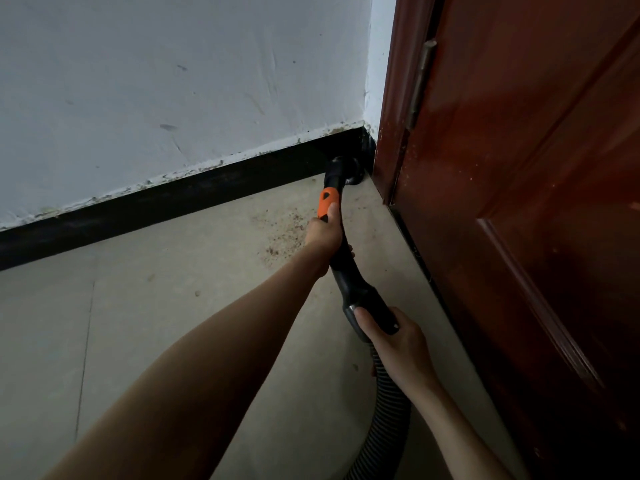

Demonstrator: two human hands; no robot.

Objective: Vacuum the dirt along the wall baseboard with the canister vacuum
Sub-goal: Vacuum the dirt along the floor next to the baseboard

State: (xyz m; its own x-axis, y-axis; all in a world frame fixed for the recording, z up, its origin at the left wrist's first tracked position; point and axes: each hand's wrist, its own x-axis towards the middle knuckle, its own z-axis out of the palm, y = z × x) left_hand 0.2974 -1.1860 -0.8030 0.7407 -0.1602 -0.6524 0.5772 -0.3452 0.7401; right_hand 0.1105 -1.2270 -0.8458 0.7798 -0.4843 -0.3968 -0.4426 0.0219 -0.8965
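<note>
Two bare forearms enter from the bottom edge, one per side. Nearest is the ribbed black hose (388, 420), flexible and corrugated, curving up from the lower edge over the floor. Right hand (398, 341) wraps it where the hose meets the smooth black cuff, thumb lying along the top, fingers curled under: a firm grasp. Ahead of that, one curved rigid handle tube (346, 268), glossy black plastic, bending up toward the corner. Left hand (325, 233) grips this tube farther forward, thumb pressed against the one orange plastic slider piece (327, 202), fingers curled round behind.

Floor (173, 323) is matte grey-beige, large tiles, with thin grout lines visible at left. One patch of reddish-brown crumbly dirt (280, 237) is scattered on the floor just left of the left hand, near the baseboard, plus two or three stray specks farther left.

One round black nozzle head (346, 169) sits at the tube's far end, down in the corner, touching or just beside the baseboard (173, 206); exact contact can't be told. Baseboard is a flat black strip, its top edge ragged with chipped white paint. Above it, one white plastered wall (173, 81), scuffed and marked. At right, one glossy red-brown wooden door (519, 202) with raised panel moulding and one metal hinge (420, 81), dusty near its lower edge.
</note>
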